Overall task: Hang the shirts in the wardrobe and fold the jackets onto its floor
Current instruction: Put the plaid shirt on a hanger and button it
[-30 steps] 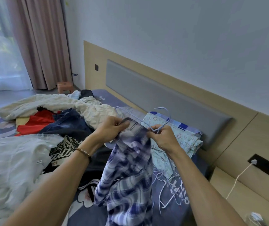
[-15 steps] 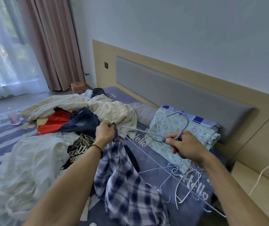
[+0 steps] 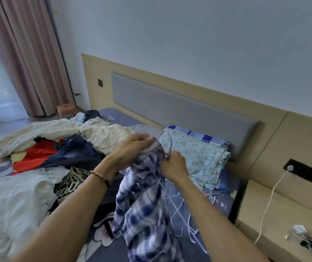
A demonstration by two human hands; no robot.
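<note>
A bed (image 3: 225, 203) with a blue printed sheet fills the lower frame, set against one grey padded headboard panel (image 3: 170, 108) in a tan wooden surround. Heaped across its left side lie several garments: one large white crumpled cloth (image 3: 13, 201), one cream textured garment (image 3: 57, 129), one red garment (image 3: 32, 157), one dark blue denim piece (image 3: 75, 154) and one black item with white lettering (image 3: 72, 180), mostly buried, so its shape is hard to make out. By the headboard sits one folded light-blue floral cloth (image 3: 198, 157) atop a blue checked pillow edge.

The blue-and-white plaid shirt (image 3: 143, 205) is held up above the middle of the bed, its collar end at the top between both hands, its long axis running down toward the camera; its lower end is cut off by the frame's bottom edge. The left hand (image 3: 132, 150) grips the shirt's top edge, fingers curled into the fabric. The right hand (image 3: 172, 165) pinches the neck of one pale blue wire hanger (image 3: 168, 142), whose hook rises and curves left above the fingers; its lower part is hidden inside or behind the shirt. More pale wire hangers (image 3: 187, 220) lie tangled on the sheet below; their count cannot be told.

On the right, one white cable (image 3: 268, 201) runs from a black wall socket (image 3: 304, 170) down to a tan bedside cabinet (image 3: 264, 210).
</note>
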